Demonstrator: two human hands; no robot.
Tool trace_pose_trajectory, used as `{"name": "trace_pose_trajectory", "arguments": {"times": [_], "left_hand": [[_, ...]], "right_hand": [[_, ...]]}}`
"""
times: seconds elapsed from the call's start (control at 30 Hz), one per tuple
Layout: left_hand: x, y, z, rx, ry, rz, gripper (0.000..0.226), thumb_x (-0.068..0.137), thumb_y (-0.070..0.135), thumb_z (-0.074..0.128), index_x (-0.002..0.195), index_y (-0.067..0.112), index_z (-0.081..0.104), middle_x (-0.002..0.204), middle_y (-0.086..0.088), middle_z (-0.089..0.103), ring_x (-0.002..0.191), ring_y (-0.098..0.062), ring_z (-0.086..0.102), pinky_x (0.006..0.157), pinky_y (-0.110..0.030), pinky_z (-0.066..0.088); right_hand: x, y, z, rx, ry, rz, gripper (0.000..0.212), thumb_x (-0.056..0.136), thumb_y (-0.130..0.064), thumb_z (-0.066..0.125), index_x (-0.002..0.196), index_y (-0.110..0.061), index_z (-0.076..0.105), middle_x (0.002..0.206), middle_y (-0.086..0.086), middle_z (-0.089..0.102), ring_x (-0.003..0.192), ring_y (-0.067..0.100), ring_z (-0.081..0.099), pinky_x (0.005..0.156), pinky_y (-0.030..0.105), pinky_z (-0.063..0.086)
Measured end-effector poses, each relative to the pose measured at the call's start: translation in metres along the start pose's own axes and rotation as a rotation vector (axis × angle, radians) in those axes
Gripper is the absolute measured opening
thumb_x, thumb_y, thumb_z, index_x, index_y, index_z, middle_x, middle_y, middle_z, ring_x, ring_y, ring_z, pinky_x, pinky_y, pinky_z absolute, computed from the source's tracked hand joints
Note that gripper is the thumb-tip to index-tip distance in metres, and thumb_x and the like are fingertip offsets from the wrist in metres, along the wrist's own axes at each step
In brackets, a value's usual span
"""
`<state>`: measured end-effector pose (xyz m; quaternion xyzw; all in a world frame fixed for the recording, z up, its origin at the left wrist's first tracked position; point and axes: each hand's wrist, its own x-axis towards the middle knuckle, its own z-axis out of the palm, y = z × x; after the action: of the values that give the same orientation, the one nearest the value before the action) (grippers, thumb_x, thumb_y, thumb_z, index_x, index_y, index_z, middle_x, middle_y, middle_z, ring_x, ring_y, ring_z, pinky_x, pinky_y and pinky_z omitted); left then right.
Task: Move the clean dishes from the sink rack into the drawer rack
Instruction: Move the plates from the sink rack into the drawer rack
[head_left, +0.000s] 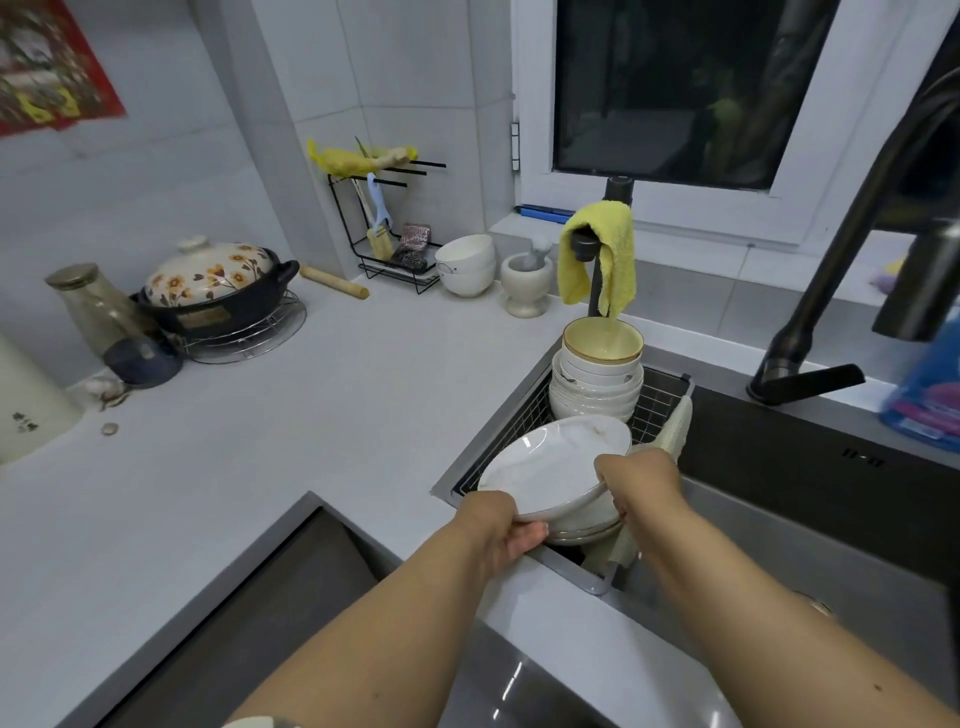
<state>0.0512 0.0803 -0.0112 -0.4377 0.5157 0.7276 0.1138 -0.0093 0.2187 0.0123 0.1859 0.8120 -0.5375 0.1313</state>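
Note:
A stack of white shallow plates (550, 467) sits at the near end of the wire sink rack (662, 397). My left hand (501, 532) grips the stack's near left rim from below. My right hand (641, 480) holds its right rim, thumb over the top plate's edge. Behind the plates a stack of white bowls (595, 387) stands in the rack, topped by a gold-rimmed bowl (602, 340). The open drawer (291, 587) shows as a dark gap at lower left; its rack is hidden.
A black faucet (831, 291) arches over the dark sink (810, 499) on the right. A yellow cloth (597, 260) hangs behind the rack. On the counter (291, 405) stand white bowls (466, 265), a mortar (525, 283) and a flowered pot (218, 286).

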Motion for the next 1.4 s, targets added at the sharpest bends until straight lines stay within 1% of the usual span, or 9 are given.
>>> {"name": "trace_pose_trajectory", "arguments": {"times": [0.17,0.3,0.4,0.6,0.8,1.0,1.17,1.3,1.4], "left_hand": [[-0.017,0.004,-0.029,-0.070,0.052,0.117,0.026,0.090,-0.005,0.031,0.095,0.001,0.056,0.063,-0.015,0.060,0.038,-0.014,0.056,0.035,-0.020,0.047],[-0.036,0.004,-0.062,-0.058,0.130,0.210,0.032,0.089,-0.005,0.027,0.084,0.002,0.058,0.043,-0.004,0.055,0.034,-0.009,0.045,0.033,-0.017,0.039],[-0.051,-0.005,-0.095,-0.076,0.176,0.265,0.031,0.093,0.000,0.027,0.088,0.004,0.057,0.048,-0.004,0.052,0.034,-0.009,0.038,0.033,-0.015,0.033],[-0.096,-0.031,-0.194,-0.122,0.354,0.349,0.025,0.102,0.019,0.037,0.095,0.005,0.056,0.063,-0.009,0.056,0.042,-0.014,0.046,0.035,-0.019,0.042],[-0.156,-0.082,-0.295,-0.185,0.533,0.302,0.018,0.097,0.017,0.046,0.089,0.009,0.060,0.072,-0.009,0.061,0.053,-0.020,0.055,0.046,-0.026,0.050],[-0.212,-0.165,-0.396,0.027,0.783,0.245,0.022,0.077,0.024,0.050,0.071,0.006,0.060,0.070,-0.018,0.065,0.061,-0.033,0.063,0.061,-0.035,0.054],[-0.266,-0.242,-0.463,0.006,0.973,0.156,0.031,0.089,0.024,0.048,0.064,0.010,0.057,0.079,-0.022,0.069,0.072,-0.037,0.068,0.066,-0.038,0.056],[-0.314,-0.298,-0.502,-0.032,1.076,0.103,0.041,0.098,0.026,0.043,0.061,0.010,0.053,0.059,-0.010,0.059,0.047,-0.023,0.056,0.046,-0.022,0.044],[-0.339,-0.345,-0.540,-0.013,1.148,0.033,0.040,0.096,0.028,0.042,0.068,0.006,0.061,0.077,-0.019,0.070,0.071,-0.035,0.067,0.064,-0.032,0.053]], "right_hand": [[-0.031,-0.018,0.009,-0.024,0.023,-0.249,0.027,0.081,-0.024,0.051,0.058,-0.016,0.039,0.054,0.000,0.041,0.054,0.021,0.040,0.052,0.028,0.029],[-0.060,-0.034,0.033,0.091,-0.116,-0.241,0.022,0.081,-0.037,0.046,0.075,-0.016,0.052,0.078,0.003,0.059,0.078,0.030,0.061,0.075,0.045,0.055],[-0.087,-0.040,0.058,0.162,-0.214,-0.258,0.021,0.074,-0.035,0.049,0.077,-0.015,0.055,0.085,0.009,0.063,0.086,0.037,0.064,0.079,0.055,0.056],[-0.167,-0.039,0.110,0.265,-0.406,-0.312,0.012,0.082,-0.017,0.050,0.075,-0.008,0.051,0.073,0.007,0.053,0.065,0.026,0.049,0.054,0.032,0.045],[-0.256,-0.014,0.161,0.217,-0.585,-0.343,0.010,0.080,-0.017,0.052,0.073,-0.010,0.049,0.073,0.008,0.049,0.056,0.025,0.047,0.047,0.028,0.039],[-0.358,0.021,0.206,0.134,-0.831,-0.344,0.013,0.084,-0.010,0.051,0.073,-0.006,0.049,0.065,0.010,0.048,0.052,0.024,0.044,0.045,0.027,0.037],[-0.446,0.057,0.239,0.038,-1.001,-0.340,0.010,0.085,-0.011,0.052,0.077,-0.004,0.052,0.060,0.009,0.047,0.046,0.023,0.043,0.045,0.028,0.037],[-0.508,0.094,0.265,-0.019,-1.123,-0.290,0.012,0.084,-0.012,0.053,0.074,-0.005,0.052,0.056,0.009,0.046,0.039,0.022,0.043,0.044,0.027,0.037],[-0.550,0.121,0.282,-0.063,-1.188,-0.228,0.013,0.085,-0.013,0.052,0.077,-0.004,0.054,0.060,0.009,0.047,0.043,0.022,0.045,0.044,0.028,0.038]]}}
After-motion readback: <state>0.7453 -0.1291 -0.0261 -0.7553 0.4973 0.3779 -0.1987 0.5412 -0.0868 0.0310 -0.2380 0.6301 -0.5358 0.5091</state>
